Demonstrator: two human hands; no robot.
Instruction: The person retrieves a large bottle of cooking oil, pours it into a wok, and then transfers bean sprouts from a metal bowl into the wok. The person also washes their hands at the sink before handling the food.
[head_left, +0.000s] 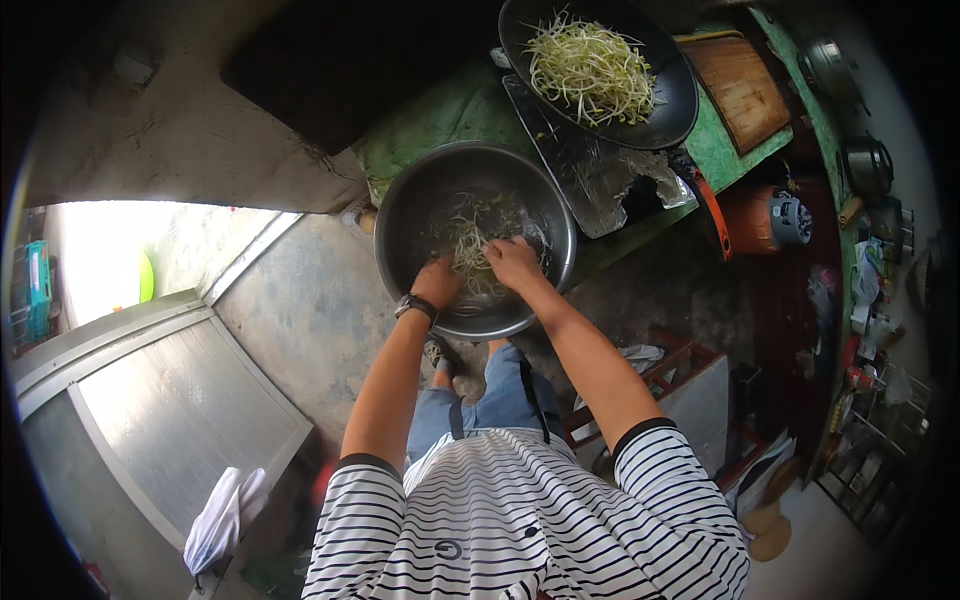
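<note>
A wide stainless steel basin (388, 255) lies before me, with water and loose bean sprouts (471, 238) in it. My left hand (439, 282), with a dark watch (417, 306) on its wrist, reaches into the basin beside the sprouts. Its fingers are blurred, so their grip is hidden from me. Across from it, my right hand (514, 262) has its fingers curled on some of the bean sprouts. More sprouts (592, 71) are heaped in a black frying pan (673, 101) beyond the basin to the right.
The pan's orange handle (712, 214) juts over the edge of the green counter (720, 124). A metal stove top (570, 180) sits under the pan. Behind it lies a wooden cutting board (739, 90). An orange gas cylinder (750, 217) stands below. At left is a metal door (187, 405).
</note>
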